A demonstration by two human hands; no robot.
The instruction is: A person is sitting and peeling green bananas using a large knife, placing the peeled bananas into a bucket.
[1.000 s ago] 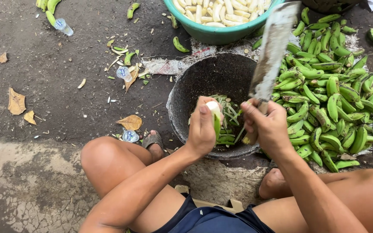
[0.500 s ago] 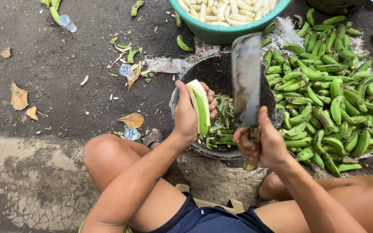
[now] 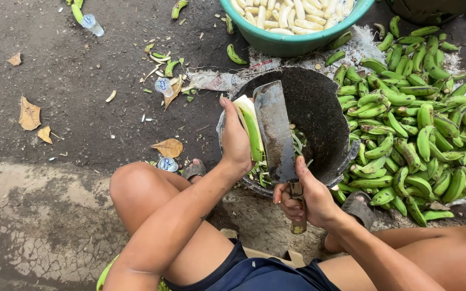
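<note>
Your left hand is raised over the black basin, fingers curled around a half-peeled green banana held upright. Your right hand makes a fist around the handle of the cleaver, whose broad blade points away from you, lying flat just beside the banana's peeled side.

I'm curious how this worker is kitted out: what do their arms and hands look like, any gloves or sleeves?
No gloves and no sleeves: the left hand and right hand are bare, as are both forearms. No watch, ring or bracelet shows. Lower down, dark navy shorts and worn sandals are visible.
</note>
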